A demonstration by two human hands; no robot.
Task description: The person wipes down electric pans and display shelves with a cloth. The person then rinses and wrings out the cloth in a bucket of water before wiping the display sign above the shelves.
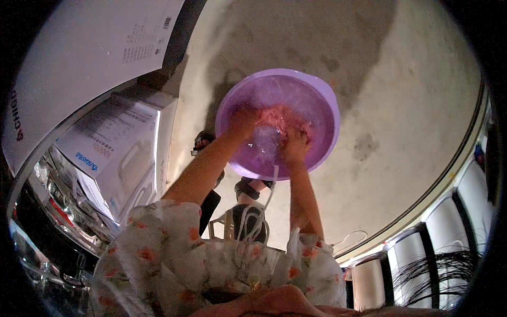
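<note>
Working left hand (246,120) and right hand (294,145) against wet reddish material (274,114) inside round purple plastic basin (330,113), probably to contain drips. Cannot tell whether open or gripping.

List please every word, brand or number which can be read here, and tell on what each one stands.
"CHIG": large white cardboard box; its ending is unclear.
"YOU": smaller white printed box, in blue; the rest is unclear.
"10000": same smaller box, in red; possibly more zeros.
Small print on both boxes: too blurred to read.
Round purple plastic basin: no text visible.
</note>
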